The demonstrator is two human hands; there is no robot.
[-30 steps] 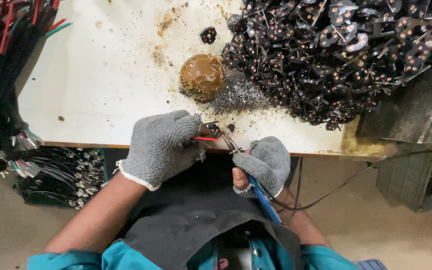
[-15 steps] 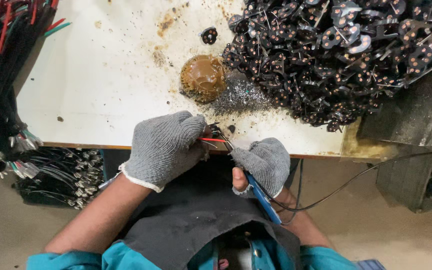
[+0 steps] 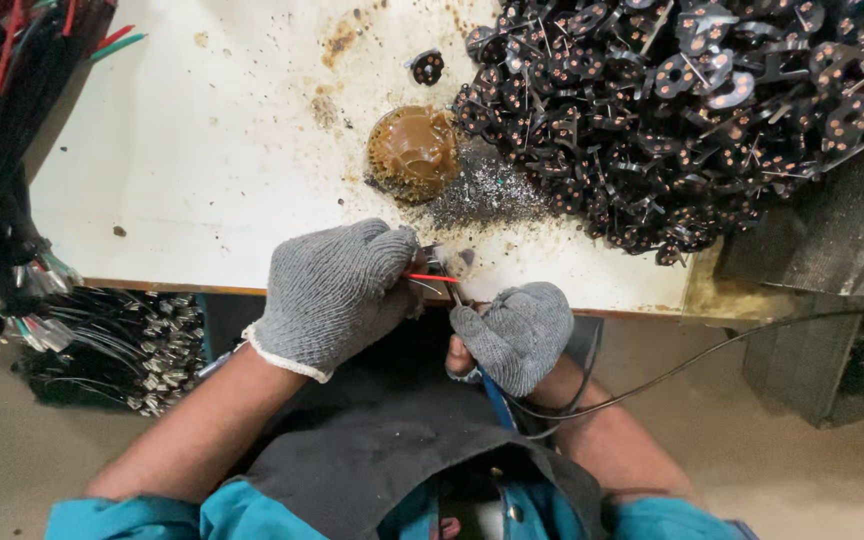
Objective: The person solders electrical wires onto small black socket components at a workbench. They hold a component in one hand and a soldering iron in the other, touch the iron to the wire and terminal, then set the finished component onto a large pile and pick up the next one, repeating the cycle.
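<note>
While closed, left grip [image 3: 337,290] pinches red wire [image 3: 417,278] (gloved)

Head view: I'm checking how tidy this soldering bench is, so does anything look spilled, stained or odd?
Yes. The white table carries brown stains and specks near the brown round pot, with silvery debris scattered beside it. One small black part lies apart from the big pile of black parts.

Stained white table [image 3: 202,170]; brown puck [image 3: 414,150] (beside filings), black parts heap [image 3: 692,110]
</note>
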